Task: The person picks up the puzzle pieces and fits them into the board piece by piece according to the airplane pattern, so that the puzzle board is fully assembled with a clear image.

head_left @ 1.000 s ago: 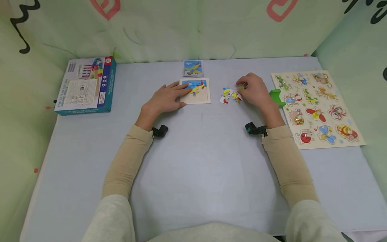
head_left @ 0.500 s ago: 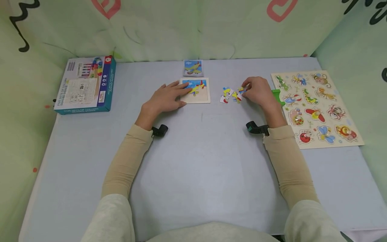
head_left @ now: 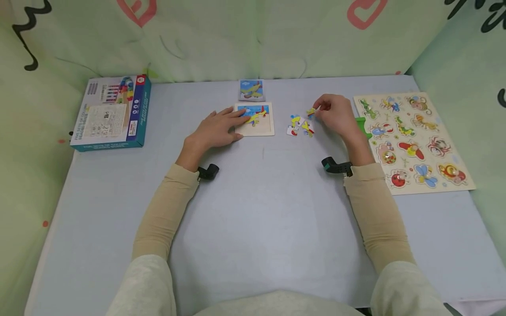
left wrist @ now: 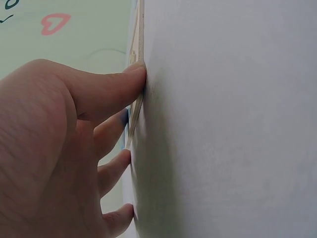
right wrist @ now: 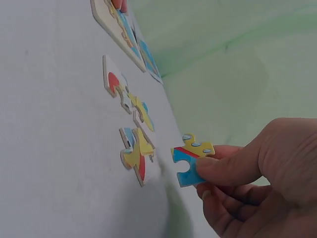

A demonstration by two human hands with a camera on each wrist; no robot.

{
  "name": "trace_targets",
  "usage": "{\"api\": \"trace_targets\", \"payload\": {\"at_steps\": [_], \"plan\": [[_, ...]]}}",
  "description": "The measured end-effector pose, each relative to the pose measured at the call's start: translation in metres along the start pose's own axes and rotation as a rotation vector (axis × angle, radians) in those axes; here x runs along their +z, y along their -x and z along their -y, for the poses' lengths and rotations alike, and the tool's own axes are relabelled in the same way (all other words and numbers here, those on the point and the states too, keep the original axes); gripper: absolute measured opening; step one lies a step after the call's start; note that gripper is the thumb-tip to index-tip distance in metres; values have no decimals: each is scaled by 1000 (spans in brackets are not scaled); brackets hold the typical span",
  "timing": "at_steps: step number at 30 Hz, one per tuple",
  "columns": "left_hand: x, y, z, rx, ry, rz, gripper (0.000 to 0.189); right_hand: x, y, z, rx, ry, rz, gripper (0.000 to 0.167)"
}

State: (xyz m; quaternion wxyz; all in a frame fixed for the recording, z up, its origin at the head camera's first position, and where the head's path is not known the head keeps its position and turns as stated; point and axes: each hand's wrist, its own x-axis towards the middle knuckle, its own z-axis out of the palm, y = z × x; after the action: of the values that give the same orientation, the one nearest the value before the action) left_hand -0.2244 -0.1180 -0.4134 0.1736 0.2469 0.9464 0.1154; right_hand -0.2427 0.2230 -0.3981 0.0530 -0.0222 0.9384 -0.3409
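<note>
My left hand [head_left: 217,128] rests with fingers spread over the left side of a small wooden puzzle board [head_left: 264,131]. Part of a blue, yellow and red picture lies within the board's frame. In the left wrist view the thumb touches the board's near edge. Between thumb and fingers, my right hand [head_left: 336,113] pinches a jigsaw piece [right wrist: 188,168], blue and yellow with a red stripe, held above the table. Several loose jigsaw pieces [head_left: 294,131] lie in a cluster just left of that hand. The right wrist view shows these pieces [right wrist: 132,157] flat on the table.
Behind the board is a small picture card [head_left: 251,90] with a yellow plane. A large peg board of insects [head_left: 411,136] lies on the right, a green object [head_left: 361,126] at its left edge. A blue-and-white box [head_left: 110,112] sits at the far left.
My right hand first drew slightly right, then moved up and away from me, raising the jigsaw piece clear of the cluster. The left hand has stayed on the board.
</note>
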Motion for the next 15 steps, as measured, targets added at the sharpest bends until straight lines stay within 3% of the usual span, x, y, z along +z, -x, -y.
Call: {"api": "trace_targets", "payload": {"at_steps": [6, 15], "plan": [[1, 0, -1, -1, 0, -5, 63, 10, -4, 14, -53, -66, -29, 16], [-1, 1, -2, -7, 10, 5, 63, 42, -14, 39, -99, -124, 43, 13]]}}
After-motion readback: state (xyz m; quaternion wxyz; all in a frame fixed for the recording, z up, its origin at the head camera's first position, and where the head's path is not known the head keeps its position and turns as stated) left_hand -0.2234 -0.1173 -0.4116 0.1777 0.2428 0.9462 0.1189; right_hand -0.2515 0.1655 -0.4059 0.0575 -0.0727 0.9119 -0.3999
